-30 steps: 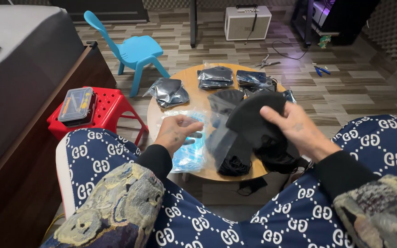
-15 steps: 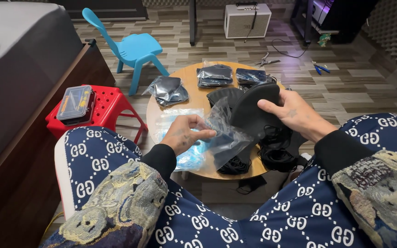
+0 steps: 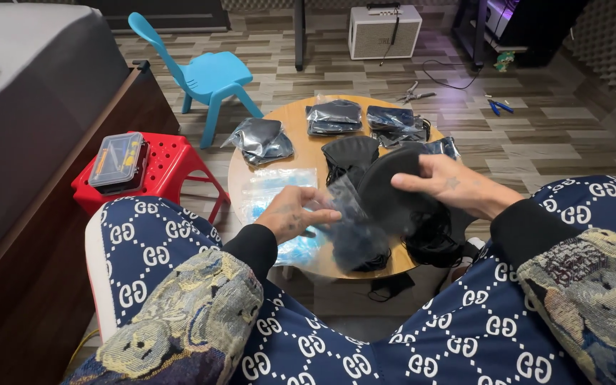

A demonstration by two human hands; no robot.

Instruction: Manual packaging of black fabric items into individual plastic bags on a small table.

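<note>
My left hand (image 3: 292, 215) pinches the edge of a clear plastic bag (image 3: 344, 203) above a small round wooden table (image 3: 306, 155). My right hand (image 3: 450, 184) holds a black face mask (image 3: 386, 192) with its lower part partly inside that bag. Loose black masks (image 3: 351, 153) lie piled on the table behind and below my hands. Several bagged black masks (image 3: 333, 116) sit at the table's far side, and one more bagged mask (image 3: 262, 139) lies at its left. A stack of empty clear bags (image 3: 272, 189) lies under my left hand.
A red plastic stool (image 3: 172, 160) carries a small clear parts box (image 3: 117, 160) to the left. A blue child's chair (image 3: 204, 75) stands behind it. A dark bed frame (image 3: 51, 192) runs along the left. A white amplifier (image 3: 385, 32), pliers (image 3: 415, 94) and cables lie on the floor beyond.
My right hand has brought the black mask lower and toward the left hand, which now holds the bag's edge against it; the mask sits deeper against the bag than before.
</note>
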